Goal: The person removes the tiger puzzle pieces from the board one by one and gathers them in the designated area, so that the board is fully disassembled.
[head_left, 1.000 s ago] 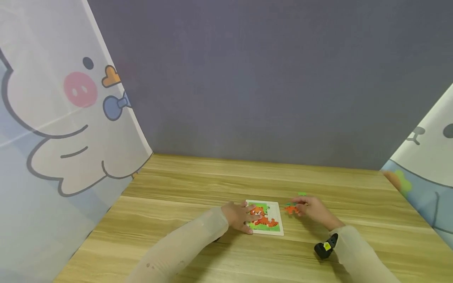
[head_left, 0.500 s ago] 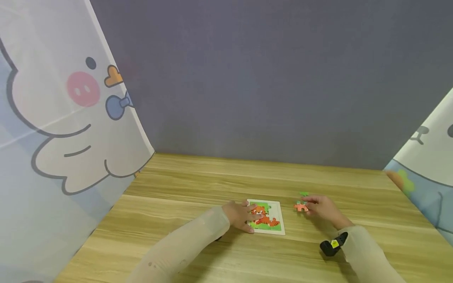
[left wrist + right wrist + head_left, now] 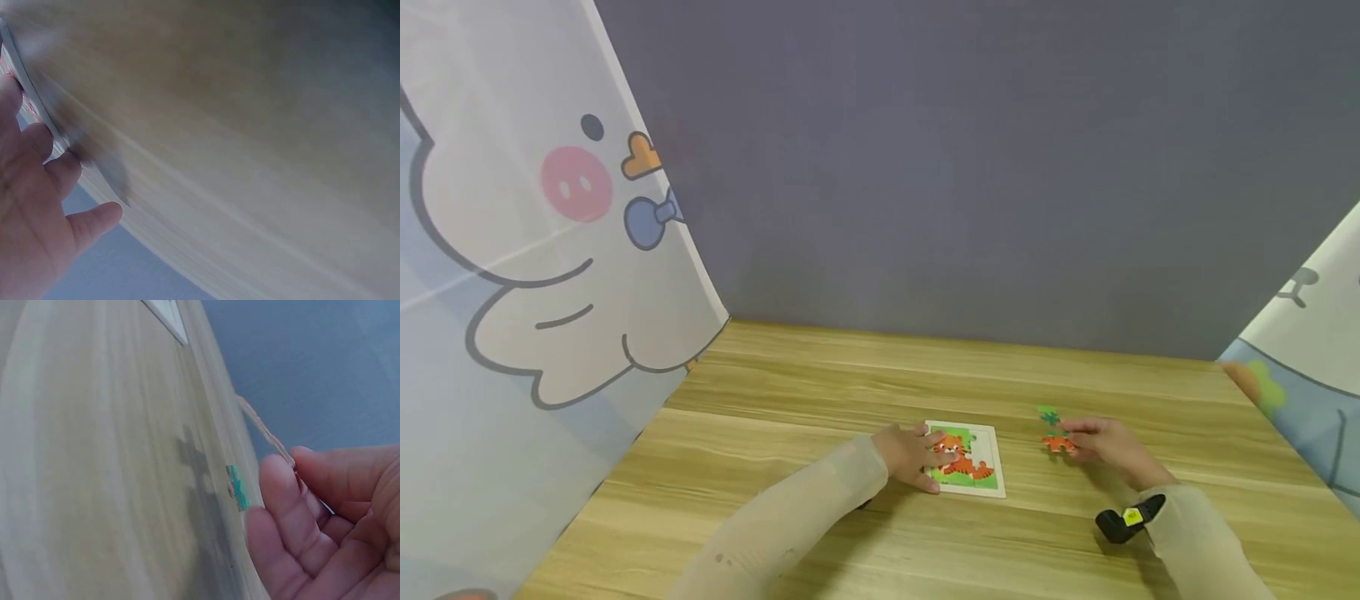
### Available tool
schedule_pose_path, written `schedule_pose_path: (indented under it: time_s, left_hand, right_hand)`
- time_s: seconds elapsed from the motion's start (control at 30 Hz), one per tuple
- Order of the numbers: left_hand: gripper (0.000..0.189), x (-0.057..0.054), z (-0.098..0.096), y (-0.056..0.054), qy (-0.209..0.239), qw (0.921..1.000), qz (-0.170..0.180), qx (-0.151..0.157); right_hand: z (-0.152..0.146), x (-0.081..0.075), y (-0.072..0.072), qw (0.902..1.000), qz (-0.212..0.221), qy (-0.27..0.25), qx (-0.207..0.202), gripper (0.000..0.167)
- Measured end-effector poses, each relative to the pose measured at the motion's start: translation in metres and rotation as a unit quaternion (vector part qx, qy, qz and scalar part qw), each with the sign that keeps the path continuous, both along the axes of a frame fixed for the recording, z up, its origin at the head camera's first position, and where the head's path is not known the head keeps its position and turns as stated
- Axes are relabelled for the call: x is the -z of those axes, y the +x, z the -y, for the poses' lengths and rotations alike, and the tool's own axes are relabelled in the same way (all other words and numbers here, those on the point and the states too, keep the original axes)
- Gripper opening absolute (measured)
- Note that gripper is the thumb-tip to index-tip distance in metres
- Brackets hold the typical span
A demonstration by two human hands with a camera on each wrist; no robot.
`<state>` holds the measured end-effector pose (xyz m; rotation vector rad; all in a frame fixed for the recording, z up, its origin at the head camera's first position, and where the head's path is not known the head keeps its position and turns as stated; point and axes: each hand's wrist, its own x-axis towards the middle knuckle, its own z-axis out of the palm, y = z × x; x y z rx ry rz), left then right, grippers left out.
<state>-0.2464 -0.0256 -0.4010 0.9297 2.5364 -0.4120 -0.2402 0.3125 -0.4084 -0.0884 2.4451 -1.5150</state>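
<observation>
My left hand (image 3: 907,458) rests with spread fingers on the left side of a jigsaw puzzle board (image 3: 998,471) with a white frame. A tiger picture on green fills most of the board, and its upper right part is bare white. In the left wrist view, the fingertips (image 3: 39,139) lie over the board's edge. Right of the board, my right hand (image 3: 1108,447) pinches an orange puzzle piece (image 3: 1057,445) between thumb and fingers. In the right wrist view this piece (image 3: 265,431) appears edge-on, raised above the table. A loose green puzzle piece (image 3: 1048,413) lies just beyond it.
The wooden table (image 3: 850,375) extends around the board. A grey wall (image 3: 955,175) stands at the back, with cartoon-printed sheets (image 3: 512,275) at both sides. A black wrist camera (image 3: 1129,519) sits on my right wrist.
My right hand has moved to the right, away from the board, with the orange puzzle piece pinched throughout. More of the loose green piece now shows. My left hand has stayed on the board.
</observation>
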Motion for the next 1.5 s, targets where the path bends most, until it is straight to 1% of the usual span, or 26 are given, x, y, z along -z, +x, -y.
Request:
schedule_pose_path:
  time_s: [0.2, 0.3, 0.4, 0.53, 0.67, 0.8, 1.0, 1.17, 1.33, 1.5]
  left_hand:
    - [0.069, -0.001, -0.002, 0.0, 0.0, 1.0, -0.001, 0.003]
    - [0.069, -0.001, -0.002, 0.0, -0.002, 1.0, -0.003, 0.002]
    - [0.069, -0.002, -0.001, 0.0, -0.002, 1.0, -0.003, 0.002]
    - [0.069, -0.002, 0.0, 0.0, 0.0, 1.0, 0.004, -0.002]
    - [0.069, -0.003, -0.001, 0.0, 0.006, 0.9999, 0.014, -0.006]
    - [0.07, -0.003, -0.002, -0.002, 0.008, 0.9998, 0.015, -0.005]
    - [0.069, -0.001, -0.001, -0.003, 0.008, 0.9998, 0.014, -0.01]
    - [0.069, -0.002, -0.001, -0.001, 0.0, 1.0, 0.005, -0.006]
    - [0.068, -0.004, 0.0, -0.001, 0.006, 0.9999, 0.012, -0.008]
    - [0.068, -0.004, 0.001, 0.0, 0.01, 0.9998, 0.013, -0.008]
  right_hand:
    - [-0.002, -0.003, 0.001, 0.9997, 0.007, 0.018, 0.012, 0.039]
    - [-0.002, -0.004, 0.0, 0.9998, 0.004, 0.015, 0.009, 0.039]
    - [-0.001, -0.003, -0.001, 0.9998, 0.005, 0.011, 0.014, 0.039]
    - [-0.001, -0.001, -0.002, 0.9997, 0.008, 0.014, 0.017, 0.038]
    - [-0.003, 0.003, -0.005, 0.9994, 0.006, 0.031, 0.01, 0.038]
    - [-0.005, 0.004, -0.008, 0.999, 0.006, 0.045, 0.007, 0.039]
    - [-0.008, 0.004, -0.011, 0.9991, 0.02, 0.037, 0.002, 0.04]
    - [-0.006, 0.0, -0.008, 0.999, 0.032, 0.031, 0.005, 0.04]
    - [-0.001, -0.003, -0.006, 0.9985, 0.044, 0.029, 0.009, 0.039]
    - [-0.002, -0.003, -0.006, 0.9989, 0.03, 0.035, 0.008, 0.039]
